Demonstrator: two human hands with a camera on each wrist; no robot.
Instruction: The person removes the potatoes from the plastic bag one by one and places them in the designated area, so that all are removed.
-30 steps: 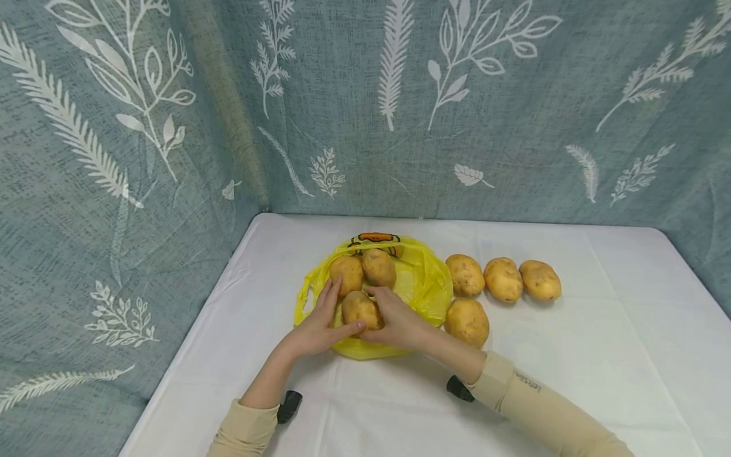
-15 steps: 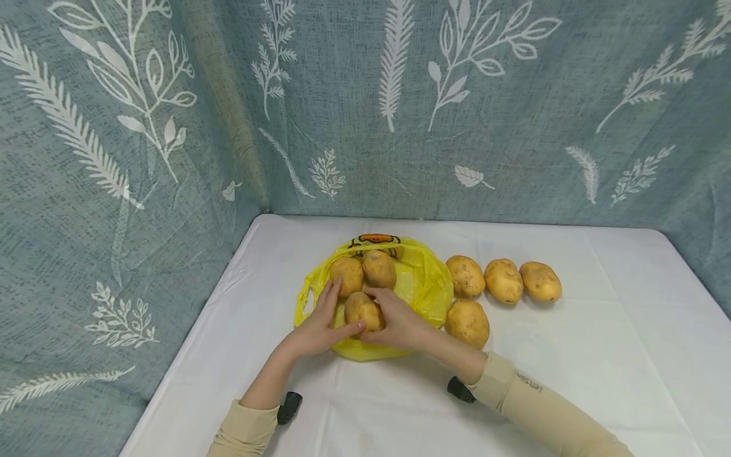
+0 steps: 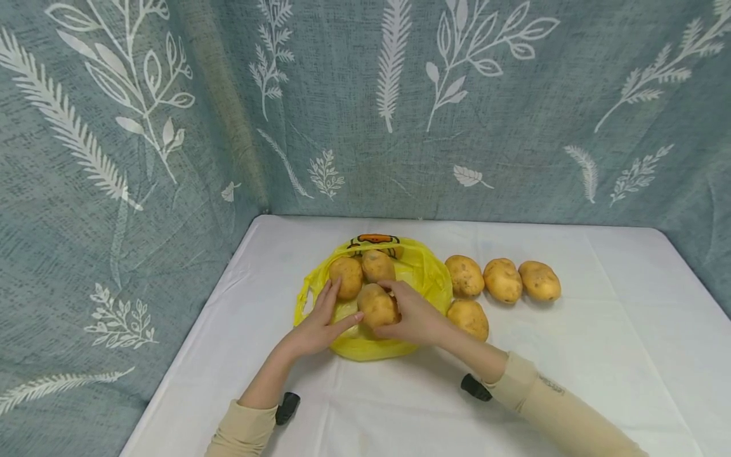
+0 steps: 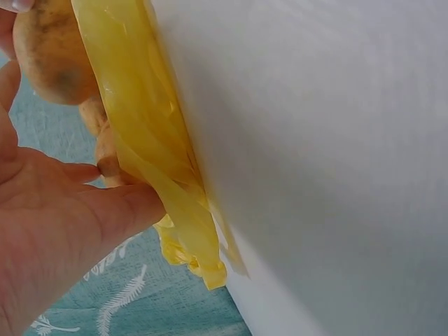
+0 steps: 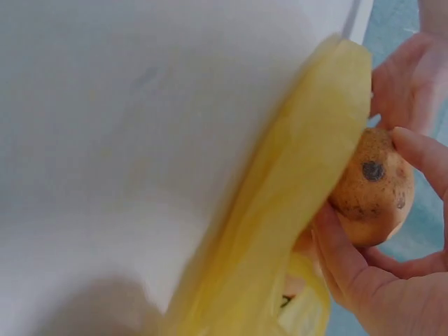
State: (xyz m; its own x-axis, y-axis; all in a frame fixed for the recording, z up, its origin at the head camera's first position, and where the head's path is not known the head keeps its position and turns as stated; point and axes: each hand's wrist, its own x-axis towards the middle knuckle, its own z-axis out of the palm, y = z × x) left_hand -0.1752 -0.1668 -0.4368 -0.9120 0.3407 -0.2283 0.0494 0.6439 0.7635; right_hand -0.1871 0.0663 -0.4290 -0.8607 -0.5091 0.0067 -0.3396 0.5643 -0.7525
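My right hand (image 3: pixel 415 317) grips a potato (image 3: pixel 375 307) over the open yellow plastic bag (image 3: pixel 365 350), its thumb and fingers around the potato's right side. In the right wrist view that potato (image 5: pixel 374 185) shows a dark spot. At the bag's left rim, my left hand (image 3: pixel 313 330) has its fingers spread, fingertips against another potato (image 3: pixel 348 274) in the bag. Its thumb reaches toward the held potato. Behind them a further potato (image 3: pixel 378 265) lies in the bag. The left wrist view shows the left hand (image 4: pixel 56 217) right at the bag's edge (image 4: pixel 150 140).
Right of the bag, a potato (image 3: pixel 468 317) lies near its side. Behind it, three potatoes sit in a row: the left one (image 3: pixel 464 276), the middle one (image 3: pixel 502 280) and the right one (image 3: pixel 539 281). A white cloth (image 3: pixel 599 355) covers the table; a patterned curtain (image 3: pixel 354 127) hangs behind.
My right hand has shifted right with its potato, away from my left thumb. The left hand has stayed in place at the bag's left side.
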